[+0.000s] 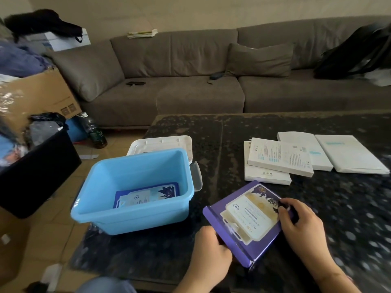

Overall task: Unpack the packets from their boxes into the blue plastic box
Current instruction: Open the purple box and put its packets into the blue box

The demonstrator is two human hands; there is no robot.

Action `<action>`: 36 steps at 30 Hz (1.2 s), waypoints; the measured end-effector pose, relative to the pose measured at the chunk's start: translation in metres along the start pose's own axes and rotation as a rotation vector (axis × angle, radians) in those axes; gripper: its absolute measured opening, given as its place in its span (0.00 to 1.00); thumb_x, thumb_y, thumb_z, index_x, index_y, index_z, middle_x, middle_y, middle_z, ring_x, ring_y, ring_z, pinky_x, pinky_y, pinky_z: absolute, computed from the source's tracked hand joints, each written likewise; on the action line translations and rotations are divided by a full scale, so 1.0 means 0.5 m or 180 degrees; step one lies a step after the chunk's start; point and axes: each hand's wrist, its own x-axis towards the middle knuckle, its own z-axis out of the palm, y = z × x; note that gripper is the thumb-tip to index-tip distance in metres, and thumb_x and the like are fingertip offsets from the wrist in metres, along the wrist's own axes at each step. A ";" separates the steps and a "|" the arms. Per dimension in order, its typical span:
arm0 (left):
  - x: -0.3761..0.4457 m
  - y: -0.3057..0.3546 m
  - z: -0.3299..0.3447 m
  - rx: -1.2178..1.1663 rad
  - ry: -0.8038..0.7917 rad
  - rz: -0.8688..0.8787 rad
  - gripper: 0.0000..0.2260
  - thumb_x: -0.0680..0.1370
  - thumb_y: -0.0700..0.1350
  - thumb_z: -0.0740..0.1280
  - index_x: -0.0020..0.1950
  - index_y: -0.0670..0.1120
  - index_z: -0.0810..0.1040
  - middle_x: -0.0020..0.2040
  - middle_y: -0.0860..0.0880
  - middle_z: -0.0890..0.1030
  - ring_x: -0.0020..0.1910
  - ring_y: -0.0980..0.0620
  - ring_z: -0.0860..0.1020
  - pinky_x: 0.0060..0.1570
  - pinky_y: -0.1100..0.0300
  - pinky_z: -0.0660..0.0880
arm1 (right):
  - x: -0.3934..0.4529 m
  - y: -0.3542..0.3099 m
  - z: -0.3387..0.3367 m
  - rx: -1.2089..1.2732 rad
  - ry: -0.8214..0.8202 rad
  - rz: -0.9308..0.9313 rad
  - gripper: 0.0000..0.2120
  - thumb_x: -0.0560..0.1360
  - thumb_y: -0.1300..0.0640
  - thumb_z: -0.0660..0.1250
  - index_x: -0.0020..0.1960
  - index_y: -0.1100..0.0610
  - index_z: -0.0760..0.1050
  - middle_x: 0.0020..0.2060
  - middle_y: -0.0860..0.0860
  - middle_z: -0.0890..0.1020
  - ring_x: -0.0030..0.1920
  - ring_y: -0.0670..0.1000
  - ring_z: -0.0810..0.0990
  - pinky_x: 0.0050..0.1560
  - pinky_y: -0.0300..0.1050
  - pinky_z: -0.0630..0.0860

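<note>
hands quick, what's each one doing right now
Left hand: closed on the near left edge of the purple box.
Right hand: closed on the far right end of the same purple box.

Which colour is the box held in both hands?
Purple box, with a cream panel; head view.

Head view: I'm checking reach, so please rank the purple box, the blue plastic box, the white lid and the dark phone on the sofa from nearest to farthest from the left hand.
1. Purple cardboard box: held in the left hand.
2. Blue plastic box: just left of the hand.
3. White plastic lid: behind the blue box.
4. Dark flat phone: far back on the sofa seat.
</note>
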 end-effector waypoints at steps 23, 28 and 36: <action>-0.231 -0.138 -0.306 -0.0929 0.0303 0.0110 0.17 0.73 0.33 0.72 0.53 0.53 0.86 0.43 0.47 0.86 0.32 0.58 0.80 0.36 0.72 0.73 | -0.129 -0.169 -0.006 0.0186 -0.0136 -0.1019 0.07 0.73 0.59 0.72 0.50 0.51 0.80 0.52 0.43 0.81 0.53 0.43 0.78 0.57 0.33 0.72; -0.260 -0.164 -0.358 -0.1943 0.0404 0.0025 0.33 0.56 0.57 0.83 0.60 0.55 0.83 0.38 0.30 0.76 0.38 0.43 0.70 0.39 0.57 0.65 | -0.175 -0.288 0.018 0.1348 -0.1809 -0.0008 0.18 0.65 0.33 0.67 0.44 0.44 0.84 0.40 0.44 0.86 0.39 0.43 0.83 0.45 0.48 0.81; -0.207 -0.117 -0.346 -0.2657 0.0365 0.0413 0.37 0.57 0.50 0.85 0.65 0.56 0.79 0.50 0.37 0.82 0.44 0.43 0.72 0.46 0.53 0.67 | -0.141 -0.426 -0.037 0.2206 -0.2590 0.0692 0.16 0.68 0.50 0.73 0.47 0.61 0.83 0.37 0.59 0.86 0.37 0.60 0.85 0.29 0.48 0.81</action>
